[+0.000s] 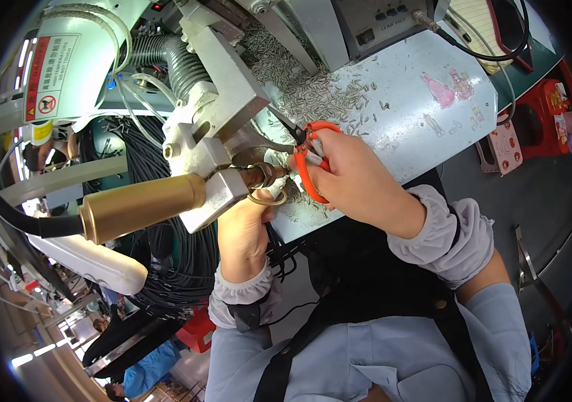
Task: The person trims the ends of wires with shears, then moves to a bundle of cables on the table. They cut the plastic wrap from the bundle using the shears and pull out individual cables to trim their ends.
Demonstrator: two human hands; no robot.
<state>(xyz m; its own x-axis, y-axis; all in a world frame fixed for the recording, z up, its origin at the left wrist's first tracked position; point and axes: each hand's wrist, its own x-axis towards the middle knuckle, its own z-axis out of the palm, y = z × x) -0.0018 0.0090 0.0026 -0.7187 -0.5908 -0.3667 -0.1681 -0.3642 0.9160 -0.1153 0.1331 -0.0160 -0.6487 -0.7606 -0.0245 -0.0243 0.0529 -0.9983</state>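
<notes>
My right hand (360,174) is closed around a pair of scissors (308,177) with orange-red handles. Their dark blades point up and left, beside the machine's metal head. Under that head, my left hand (242,231) has its fingers bent together near a brass-coloured ring (267,197). Its fingertips are partly hidden by the machine, so what they hold cannot be made out. A gold cylindrical handle (145,208) with a black cable slants in above my left wrist. Many small silvery metal pieces (326,97) lie scattered on the pale work plate (406,120) beyond my hands.
A bundle of black cables (172,268) hangs to the left, below a ribbed grey hose (182,63). A control box (380,30) stands at the back. At the right are a red stool (544,120) and a notepad (477,27). Another person in blue (152,368) is at lower left.
</notes>
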